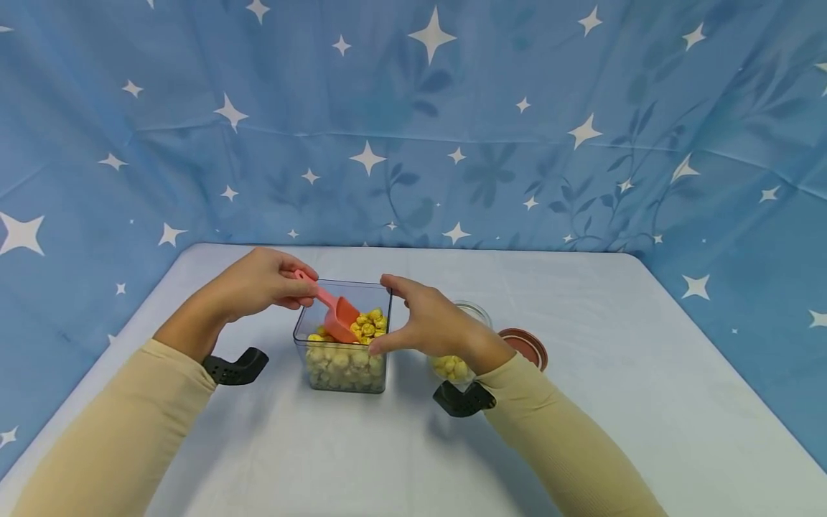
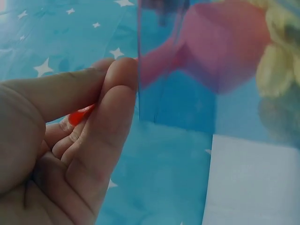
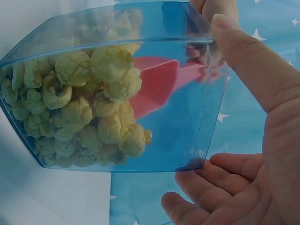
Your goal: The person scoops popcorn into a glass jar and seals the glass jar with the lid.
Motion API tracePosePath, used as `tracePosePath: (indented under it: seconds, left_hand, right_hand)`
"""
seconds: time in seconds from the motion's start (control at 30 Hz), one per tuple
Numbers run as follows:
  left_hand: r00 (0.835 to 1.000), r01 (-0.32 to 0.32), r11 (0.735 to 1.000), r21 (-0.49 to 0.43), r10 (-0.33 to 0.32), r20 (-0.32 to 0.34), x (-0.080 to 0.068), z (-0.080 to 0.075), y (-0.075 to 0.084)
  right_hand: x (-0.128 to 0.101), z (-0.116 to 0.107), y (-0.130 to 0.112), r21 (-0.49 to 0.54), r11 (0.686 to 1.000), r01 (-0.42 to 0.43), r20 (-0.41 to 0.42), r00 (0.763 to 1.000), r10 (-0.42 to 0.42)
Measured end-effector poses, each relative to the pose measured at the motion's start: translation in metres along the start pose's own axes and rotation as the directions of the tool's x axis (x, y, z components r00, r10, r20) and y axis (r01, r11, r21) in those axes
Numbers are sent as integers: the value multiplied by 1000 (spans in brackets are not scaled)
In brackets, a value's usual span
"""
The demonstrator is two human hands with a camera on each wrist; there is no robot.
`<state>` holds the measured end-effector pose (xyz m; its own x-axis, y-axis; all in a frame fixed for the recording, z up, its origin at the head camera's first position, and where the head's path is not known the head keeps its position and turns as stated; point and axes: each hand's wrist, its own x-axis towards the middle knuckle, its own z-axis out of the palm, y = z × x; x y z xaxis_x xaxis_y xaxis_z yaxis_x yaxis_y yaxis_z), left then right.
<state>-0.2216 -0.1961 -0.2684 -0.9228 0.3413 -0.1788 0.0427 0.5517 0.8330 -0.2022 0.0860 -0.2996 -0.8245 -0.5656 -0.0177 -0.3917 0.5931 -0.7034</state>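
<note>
— Where's the box (image 1: pixel 342 359)?
— Mid-table (image 1: pixel 614 373), puffs (image 1: pixel 339 366) in it. Scoop (image 1: pixel 336 316) dips in from the left, held by the left hand (image 1: pixel 261 283).
— The right hand (image 1: pixel 429 323)?
— At the box's right side. Behind it, a jar (image 1: pixel 474 312); right of that, a lid (image 1: pixel 526 345).

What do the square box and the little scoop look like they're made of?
The square box looks like clear hard plastic: see-through walls, sharp straight edges, glossy, the yellow puffs visible through it. The scoop looks like matte coral-pink plastic, opaque and one piece. The left hand pinches its handle.
</note>
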Motion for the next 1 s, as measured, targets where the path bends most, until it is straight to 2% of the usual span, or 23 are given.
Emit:
tracePosePath:
  seconds: [0.27, 0.53, 0.7, 0.87, 1.0]
  left_hand:
    - [1000, -3, 1000, -9, 3, 12, -3, 2, 0]
    - [999, 47, 999, 4, -47, 5, 4, 12, 5]
    - [999, 30, 999, -44, -29, 26, 1, 12, 3]
    - [999, 14, 999, -47, -12, 39, -4, 14, 4]
    - [998, 17, 999, -41, -15, 58, -1, 20, 9]
  right_hand:
    - [0, 0, 1, -2, 1000, 4, 8, 1000, -4]
    - [0, 0, 1, 7, 1000, -5, -1, 1000, 5]
    - [0, 0, 1, 6, 1000, 2, -4, 1000, -2]
    - [0, 1, 1, 6, 1000, 8, 0, 1000, -8]
    - [1, 0, 1, -8, 1000, 10, 0, 1000, -10]
